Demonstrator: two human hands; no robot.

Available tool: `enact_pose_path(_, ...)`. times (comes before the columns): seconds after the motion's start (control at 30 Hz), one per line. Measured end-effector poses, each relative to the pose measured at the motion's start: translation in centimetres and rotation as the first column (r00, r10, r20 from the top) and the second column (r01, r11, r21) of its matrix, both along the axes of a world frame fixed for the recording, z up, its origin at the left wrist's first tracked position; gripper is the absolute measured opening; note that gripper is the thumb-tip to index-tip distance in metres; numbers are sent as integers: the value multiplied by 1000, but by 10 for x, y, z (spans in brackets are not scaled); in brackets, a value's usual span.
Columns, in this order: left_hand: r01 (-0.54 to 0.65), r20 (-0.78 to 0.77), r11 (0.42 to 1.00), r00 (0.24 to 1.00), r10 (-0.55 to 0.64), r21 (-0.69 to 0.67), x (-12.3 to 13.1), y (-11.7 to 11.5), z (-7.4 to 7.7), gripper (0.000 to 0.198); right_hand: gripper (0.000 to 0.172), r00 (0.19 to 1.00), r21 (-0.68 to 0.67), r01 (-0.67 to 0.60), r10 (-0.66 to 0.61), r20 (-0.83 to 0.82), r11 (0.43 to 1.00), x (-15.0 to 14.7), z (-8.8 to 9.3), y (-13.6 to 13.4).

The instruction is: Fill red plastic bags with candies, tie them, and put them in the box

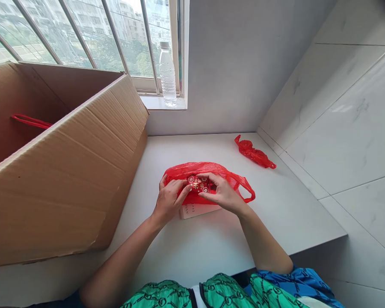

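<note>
A red plastic bag (205, 168) lies spread on the white table, one handle loop at its right. Over its mouth sits a small red packet (198, 184) with gold characters and white flower patterns. My left hand (170, 197) grips the left side of the bag, its thumb at the packet's left edge. At the packet's right side is my right hand (223, 193), thumb below and forefinger above, closed on it. Partly covered by the bag, a flat whitish box or booklet (195, 211) with small dark print sticks out toward me.
A large open cardboard box (67, 171) stands at the left, with a red strap (30, 121) inside. At the back right of the table (167, 252) lies a twisted red plastic bag (255, 154). A clear water bottle (167, 77) stands on the windowsill. Tiled wall borders the right.
</note>
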State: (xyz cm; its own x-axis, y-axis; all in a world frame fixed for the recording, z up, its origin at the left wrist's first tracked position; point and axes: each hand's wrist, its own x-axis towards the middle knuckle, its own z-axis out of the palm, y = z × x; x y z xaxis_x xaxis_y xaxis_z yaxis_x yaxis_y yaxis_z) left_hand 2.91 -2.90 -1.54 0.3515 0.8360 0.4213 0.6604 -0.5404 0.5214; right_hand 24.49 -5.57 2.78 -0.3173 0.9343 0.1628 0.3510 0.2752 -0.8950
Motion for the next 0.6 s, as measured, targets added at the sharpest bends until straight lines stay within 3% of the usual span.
enact_pose_path(0.13,-11,44,994,999,6,113,-3,-2,4,19,51,996,-86,-30,23,-81,996,-7,-9,4)
enact_pose_path(0.3,24,48,961,998,-39,276,-2,-6,10,10,22,997,-27,-20,18,-69,999,-10,-11,5)
enact_pose_path(0.37,21,96,964,994,-48,264,-1,-7,11,15,21,990,-36,8,-13,-138,999,-11,-13,6)
enact_pose_path(0.43,11,113,976,993,-36,220,-1,-7,11,22,26,957,-129,17,-53,-285,991,-12,-14,8)
enact_pose_path(0.5,5,100,987,995,-22,162,-2,-7,11,17,30,918,-220,-24,-66,-390,975,-12,-13,8)
enact_pose_path(0.6,12,120,998,993,-20,64,-4,-5,10,22,33,914,-271,-86,-32,-406,959,-11,-10,8)
